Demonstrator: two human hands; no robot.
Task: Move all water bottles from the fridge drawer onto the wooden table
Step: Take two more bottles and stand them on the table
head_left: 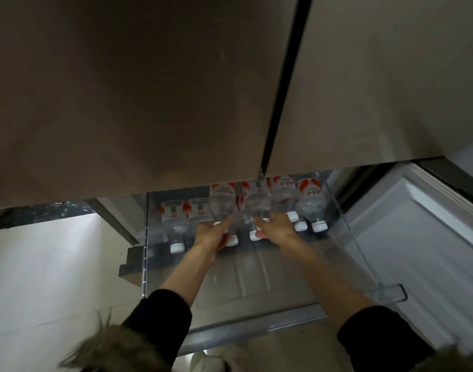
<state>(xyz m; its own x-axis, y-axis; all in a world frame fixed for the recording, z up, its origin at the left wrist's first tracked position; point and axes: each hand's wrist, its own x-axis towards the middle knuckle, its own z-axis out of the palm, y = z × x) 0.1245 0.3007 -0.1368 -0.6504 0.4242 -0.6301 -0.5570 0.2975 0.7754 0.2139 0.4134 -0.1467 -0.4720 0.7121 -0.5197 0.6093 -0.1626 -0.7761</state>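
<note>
Several clear water bottles with red-and-white labels and white caps lie in the pulled-out clear fridge drawer (257, 322), caps towards me. My left hand (211, 234) is closed around the neck of one bottle (222, 202). A second bottle (258, 204) is gripped near its neck by my right hand (277, 228). More bottles lie at the left (173, 221) and at the right (310, 202). The upper fridge doors hide the far ends of the bottles. No wooden table shows in the view.
Two closed beige upper fridge doors (149, 89) fill the top of the view. An open lower door with white lining (418, 237) stands at the right. Pale floor (55, 264) lies at the left, and a dark cabinet base (128, 267) sits beside the drawer.
</note>
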